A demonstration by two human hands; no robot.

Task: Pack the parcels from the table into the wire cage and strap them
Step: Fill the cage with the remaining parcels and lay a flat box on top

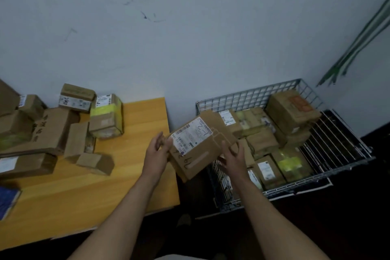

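Head camera view: a person carries a flat parcel (198,145) off the tabletop (130,154) toward the wire cage (253,95), midway through the packing step of the job. The parcel hangs in the air just below the middle of the frame, tilted, over the gap between the tabletop's edge and the cage's near-left corner, and touches neither. The left hand (157,150) grips its 9 o'clock edge, fingers (161,138) curled onto the cardboard. The right hand (233,158) grips the 4 o'clock corner, thumb on top and fingers wrapped under.

The parcel is a thin brown cardboard mailer with a white shipping label and barcode on its upper face. Handwritten marks run along the lower part, and a stepped tab is cut into the far flap. It looks light and stiff.

At 4 o'clock in the frame the cage already holds a layer of packed parcels (261,141), with a larger box (291,107) stacked at its far end. Bare wire shows in the cage's near-left corner, directly under the carried parcel. The next move probably calls for swinging it on toward 3 o'clock and lowering it flat or on edge into that gap.

At 9 o'clock a heap of waiting parcels (105,116) covers the tabletop's far side, so packing looks roughly half done and strapping is not yet begun. Green strips (358,44) lean against the wall at 2 o'clock; whether they are straps cannot be told.
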